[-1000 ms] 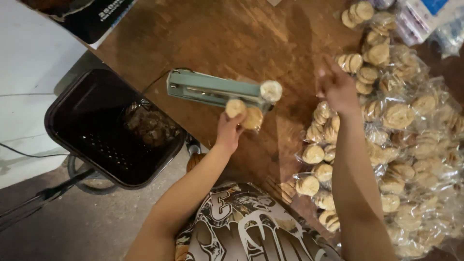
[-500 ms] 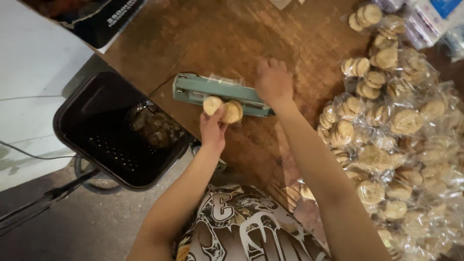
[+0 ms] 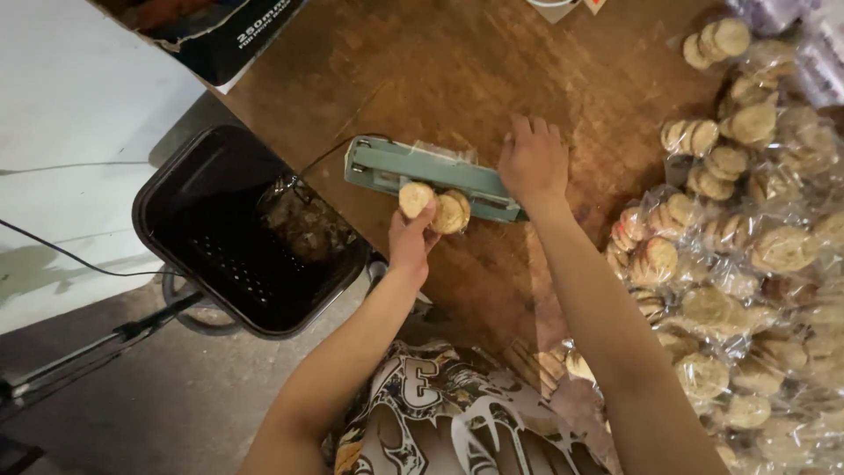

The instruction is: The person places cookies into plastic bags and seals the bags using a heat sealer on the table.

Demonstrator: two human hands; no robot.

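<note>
The left hand (image 3: pixel 411 239), just left of centre in the frame, was closed in a pinch on a clear packet of round biscuits (image 3: pixel 437 208), holding its lower edge while the packet's open top lay under the arm of a pale green bar-type heat sealer (image 3: pixel 431 174). The right hand (image 3: pixel 532 163), a little above and to the right, rested palm down with fingers loosely spread on the right end of the sealer's arm, pressing on it rather than gripping anything.

The packet looked light and easy to lift with two or three fingers. Its film was thin, glossy and likely slippery, and it would crumple wherever it was squeezed. The biscuits inside seemed stiff but brittle, so a hard pinch across their faces could crack them. The safest hold seemed to be at the loose film beside the stack, or around the stack's rim, much as the left hand held it.

The sealer was a long, narrow, rigid body with a hinged arm, standing on a worn, dark brown wooden table (image 3: pixel 457 70) with a scuffed grain. A heap of sealed biscuit packets (image 3: pixel 747 255) filled the right side of the frame, shiny and wrinkled. At centre left, below the table edge, stood a black plastic bin (image 3: pixel 189 237) with a perforated wall and crumpled film inside.
</note>
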